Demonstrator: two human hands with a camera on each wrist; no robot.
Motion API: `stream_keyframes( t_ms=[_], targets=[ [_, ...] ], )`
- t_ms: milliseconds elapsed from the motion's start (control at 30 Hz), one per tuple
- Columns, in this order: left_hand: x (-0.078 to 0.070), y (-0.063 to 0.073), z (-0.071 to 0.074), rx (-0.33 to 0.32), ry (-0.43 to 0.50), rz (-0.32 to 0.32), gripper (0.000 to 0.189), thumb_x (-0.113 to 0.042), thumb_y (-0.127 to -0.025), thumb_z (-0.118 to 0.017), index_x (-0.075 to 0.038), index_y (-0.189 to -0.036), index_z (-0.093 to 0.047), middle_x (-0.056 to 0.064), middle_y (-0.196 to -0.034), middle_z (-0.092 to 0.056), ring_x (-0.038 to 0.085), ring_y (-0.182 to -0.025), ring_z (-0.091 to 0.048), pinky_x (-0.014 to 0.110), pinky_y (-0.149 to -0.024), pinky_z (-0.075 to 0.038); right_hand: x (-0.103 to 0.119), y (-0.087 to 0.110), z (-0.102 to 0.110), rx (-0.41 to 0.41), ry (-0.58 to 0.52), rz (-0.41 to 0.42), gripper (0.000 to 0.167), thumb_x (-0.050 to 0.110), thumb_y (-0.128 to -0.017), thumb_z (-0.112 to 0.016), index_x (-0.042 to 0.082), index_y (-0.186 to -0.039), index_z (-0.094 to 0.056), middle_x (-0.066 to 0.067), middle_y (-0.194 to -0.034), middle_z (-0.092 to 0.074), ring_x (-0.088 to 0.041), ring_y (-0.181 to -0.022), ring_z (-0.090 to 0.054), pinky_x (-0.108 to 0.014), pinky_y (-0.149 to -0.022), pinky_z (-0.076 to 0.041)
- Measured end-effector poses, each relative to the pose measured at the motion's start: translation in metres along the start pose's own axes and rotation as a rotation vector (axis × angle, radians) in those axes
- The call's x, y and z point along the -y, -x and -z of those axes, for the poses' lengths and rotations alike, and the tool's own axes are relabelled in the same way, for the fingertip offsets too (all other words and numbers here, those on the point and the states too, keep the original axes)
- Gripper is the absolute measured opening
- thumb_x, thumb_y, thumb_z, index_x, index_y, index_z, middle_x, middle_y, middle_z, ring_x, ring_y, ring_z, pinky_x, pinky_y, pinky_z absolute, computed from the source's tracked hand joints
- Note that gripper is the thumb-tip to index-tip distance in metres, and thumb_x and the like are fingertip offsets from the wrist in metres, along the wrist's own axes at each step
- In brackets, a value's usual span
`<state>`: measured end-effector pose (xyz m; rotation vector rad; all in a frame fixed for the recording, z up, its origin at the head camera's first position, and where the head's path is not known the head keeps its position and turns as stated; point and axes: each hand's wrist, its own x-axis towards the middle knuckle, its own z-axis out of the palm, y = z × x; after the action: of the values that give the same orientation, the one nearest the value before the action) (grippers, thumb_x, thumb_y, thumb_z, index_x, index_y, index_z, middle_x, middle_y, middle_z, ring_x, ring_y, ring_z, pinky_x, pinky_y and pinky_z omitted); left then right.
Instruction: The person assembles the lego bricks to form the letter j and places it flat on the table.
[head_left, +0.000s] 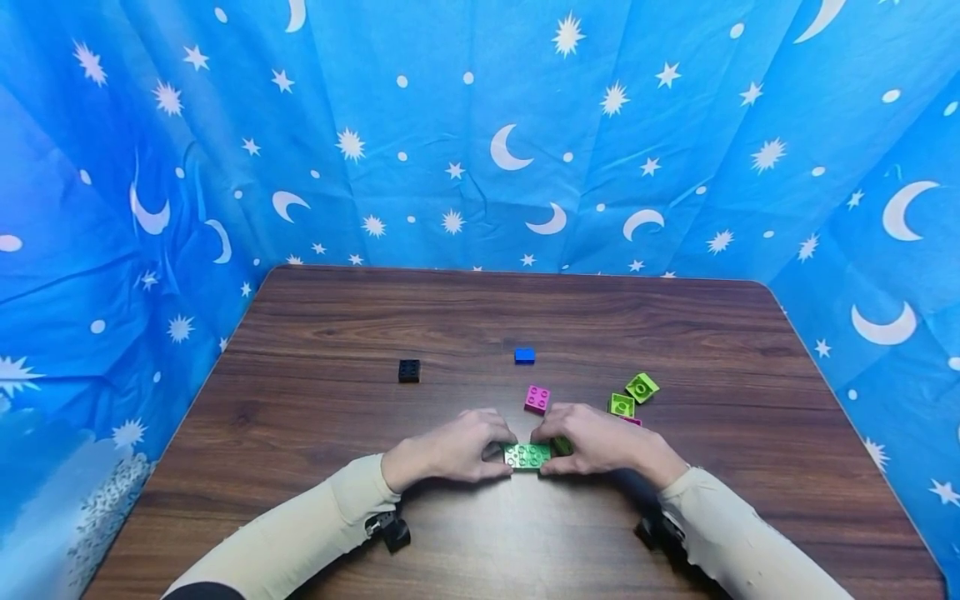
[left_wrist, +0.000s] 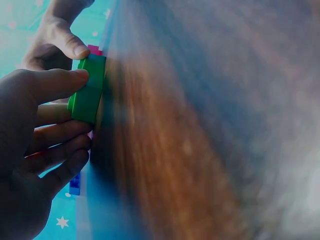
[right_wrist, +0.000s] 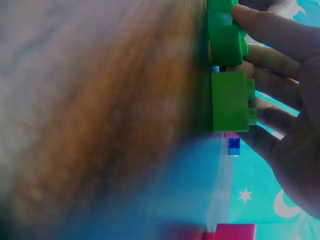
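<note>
A long green toy brick (head_left: 527, 457) lies studs up on the table close in front of the person. The left hand (head_left: 463, 447) pinches its left end, thumb on the near side and fingers curled at the far side. At its other end, the right hand (head_left: 600, 439) pinches it, thumb on the near face, as the right wrist view shows of the green brick (right_wrist: 225, 42). A lighter green brick (right_wrist: 230, 102) stands just beside it under the right palm, mostly hidden in the head view.
Beyond the hands are a pink brick (head_left: 537, 399), a blue brick (head_left: 524, 357) and, farther left, a black brick (head_left: 408, 371). Two lime bricks (head_left: 642, 387) lie right of the right hand, with a magenta brick (head_left: 632, 421) partly hidden. Star-patterned blue cloth (head_left: 480, 167) surrounds the table.
</note>
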<state>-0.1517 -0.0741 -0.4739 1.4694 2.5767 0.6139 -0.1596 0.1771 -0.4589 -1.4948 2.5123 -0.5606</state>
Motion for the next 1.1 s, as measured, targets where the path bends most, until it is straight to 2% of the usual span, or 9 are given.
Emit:
stream_keyframes(
  t_ms=[400,633,867,1100],
  targets=[
    [0.011,-0.005,0.004,-0.028,-0.030,0.004,0.032,-0.030,-0.082,-0.076,-0.010,-0.107,-0.071,-0.003,-0.093,-0.068,0.008,-0.082,-0.059,0.015,-0.073,-0.045,-0.005,-0.010,0.007,0.018,-0.022,-0.050,0.030,0.036,-0.086,-0.073,0.016,-0.108,-0.071,0.005,-0.102,-0.069,-0.005,-0.092,-0.062,-0.026,-0.082,-0.053],
    [0.016,-0.009,0.007,-0.033,-0.051,0.025,0.031,-0.030,-0.083,-0.075,-0.010,-0.107,-0.071,-0.003,-0.094,-0.068,0.010,-0.085,-0.060,0.019,-0.077,-0.048,-0.007,-0.014,0.010,0.029,-0.036,-0.079,0.028,0.032,-0.087,-0.073,0.013,-0.108,-0.070,0.004,-0.098,-0.068,-0.008,-0.085,-0.063,-0.025,-0.075,-0.053],
    [0.023,-0.012,0.012,-0.029,-0.071,0.055,0.032,-0.032,-0.084,-0.074,-0.010,-0.107,-0.071,-0.002,-0.095,-0.068,0.011,-0.088,-0.061,0.024,-0.082,-0.050,-0.011,-0.020,0.013,0.020,-0.003,-0.104,0.030,0.032,-0.087,-0.072,0.011,-0.109,-0.070,0.000,-0.100,-0.070,-0.008,-0.086,-0.063,-0.023,-0.075,-0.053],
    [0.032,-0.014,0.015,-0.041,-0.096,0.070,0.031,-0.032,-0.084,-0.074,-0.009,-0.104,-0.072,-0.001,-0.092,-0.067,0.012,-0.086,-0.061,0.027,-0.082,-0.052,-0.016,-0.027,0.014,-0.005,0.041,-0.098,0.031,0.031,-0.088,-0.072,0.009,-0.110,-0.070,-0.002,-0.101,-0.070,-0.010,-0.086,-0.064,-0.026,-0.074,-0.054]
  ],
)
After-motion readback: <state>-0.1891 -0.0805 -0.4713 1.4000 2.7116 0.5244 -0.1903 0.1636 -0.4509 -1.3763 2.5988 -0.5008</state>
